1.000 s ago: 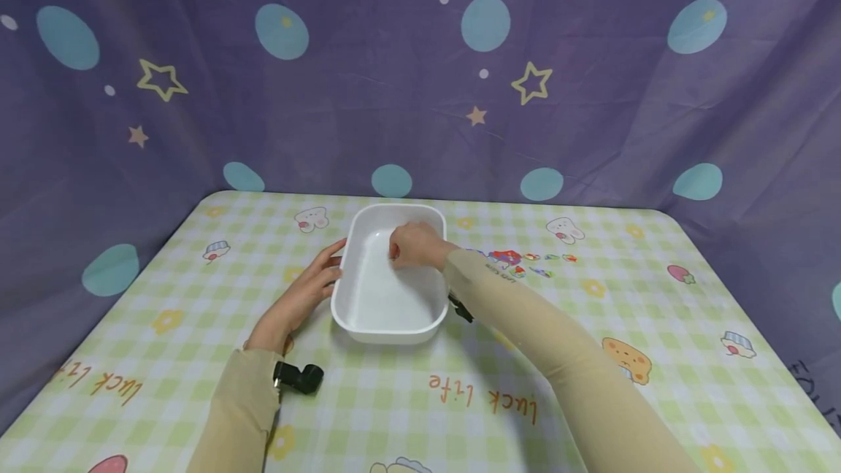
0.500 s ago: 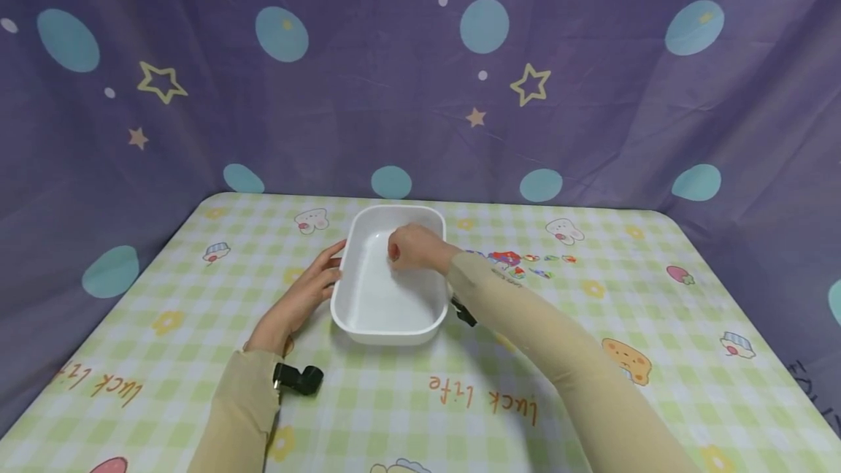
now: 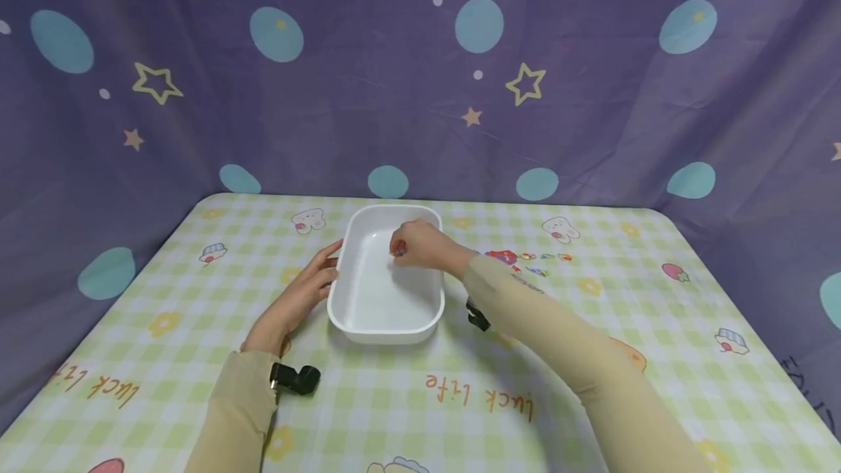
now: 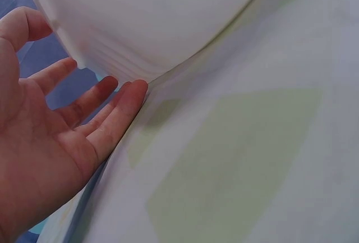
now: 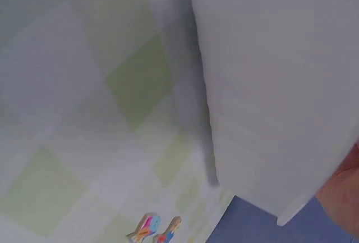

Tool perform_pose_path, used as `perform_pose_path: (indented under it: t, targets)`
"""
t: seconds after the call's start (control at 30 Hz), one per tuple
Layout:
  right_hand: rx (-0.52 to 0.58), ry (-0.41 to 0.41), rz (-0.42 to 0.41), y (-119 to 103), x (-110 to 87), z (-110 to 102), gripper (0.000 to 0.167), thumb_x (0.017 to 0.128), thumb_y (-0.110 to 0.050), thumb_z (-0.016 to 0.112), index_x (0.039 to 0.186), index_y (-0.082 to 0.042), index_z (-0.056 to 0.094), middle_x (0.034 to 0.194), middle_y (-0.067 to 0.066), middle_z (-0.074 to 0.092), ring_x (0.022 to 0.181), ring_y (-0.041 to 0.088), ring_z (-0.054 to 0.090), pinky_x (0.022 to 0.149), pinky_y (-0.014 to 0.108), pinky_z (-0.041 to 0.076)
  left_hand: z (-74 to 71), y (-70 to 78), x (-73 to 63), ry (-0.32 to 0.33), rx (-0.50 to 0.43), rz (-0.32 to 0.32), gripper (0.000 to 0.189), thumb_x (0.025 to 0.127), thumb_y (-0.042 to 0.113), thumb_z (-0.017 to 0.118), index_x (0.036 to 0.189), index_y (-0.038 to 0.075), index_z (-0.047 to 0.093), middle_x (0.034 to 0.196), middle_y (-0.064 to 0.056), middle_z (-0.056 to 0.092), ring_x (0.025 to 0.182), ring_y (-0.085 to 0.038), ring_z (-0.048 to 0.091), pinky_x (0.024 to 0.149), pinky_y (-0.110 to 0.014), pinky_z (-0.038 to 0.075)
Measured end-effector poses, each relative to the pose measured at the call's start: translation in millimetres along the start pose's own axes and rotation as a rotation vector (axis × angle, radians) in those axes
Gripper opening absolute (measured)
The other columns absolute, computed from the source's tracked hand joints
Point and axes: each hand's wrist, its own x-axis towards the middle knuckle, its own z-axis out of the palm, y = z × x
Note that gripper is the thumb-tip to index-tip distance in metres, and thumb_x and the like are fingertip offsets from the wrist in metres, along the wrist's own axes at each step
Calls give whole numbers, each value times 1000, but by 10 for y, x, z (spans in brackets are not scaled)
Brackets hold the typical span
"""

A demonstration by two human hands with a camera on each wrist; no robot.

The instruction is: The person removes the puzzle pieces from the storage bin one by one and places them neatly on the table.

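A white rectangular plastic basin [image 3: 384,305] stands on the table. My left hand [image 3: 305,294] rests its fingers against the basin's left wall; in the left wrist view the extended fingers [image 4: 134,94] touch the outer side near the base. My right hand [image 3: 423,245] reaches over the right rim and is inside the basin's outline, fingers curled. A small reddish and blue piece [image 3: 401,249] shows at its fingertips, mostly covered by them. In the right wrist view the basin wall hides most of the right hand [image 5: 341,195].
Right of the basin lie several small, flat, colourful pieces [image 3: 503,257], partly behind the right forearm. Up close one wooden-edged piece [image 5: 145,227] looks fish-shaped. A green checked cloth [image 3: 368,414] covers the table, with a purple curtain [image 3: 368,108] behind and at the sides.
My right hand has turned slightly and its forearm shifted right, so the small piece at its fingertips now shows. My left hand stays against the basin.
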Motion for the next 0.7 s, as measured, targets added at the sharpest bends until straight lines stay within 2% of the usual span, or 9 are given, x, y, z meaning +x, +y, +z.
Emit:
perform_pose_path:
  t: [0.17, 0.37, 0.7]
  targets:
    - [54, 41, 3, 1, -129, -93, 15, 78, -15, 67, 92, -8, 70, 88, 2, 64, 80, 12, 58, 73, 19, 46, -16, 10, 26, -7, 2, 7, 60, 92, 22, 42, 146, 31, 16, 141, -12, 28, 122, -29, 40, 100, -44, 36]
    - [69, 135, -15, 50, -249, -207, 14, 78, -13, 66, 90, -9, 70, 85, 3, 60, 79, 12, 59, 71, 18, 47, -41, 8, 44, -9, 3, 2, 60, 93, 23, 42, 146, 31, 15, 142, -12, 27, 123, -30, 38, 102, -47, 33]
    - [101, 177, 31, 230, -549, -323, 16, 79, -13, 64, 94, -8, 68, 88, 1, 61, 80, 13, 59, 74, 23, 48, -4, 4, 14, -1, -1, -6, 61, 92, 21, 42, 146, 29, 14, 142, -13, 27, 123, -29, 38, 101, -42, 35]
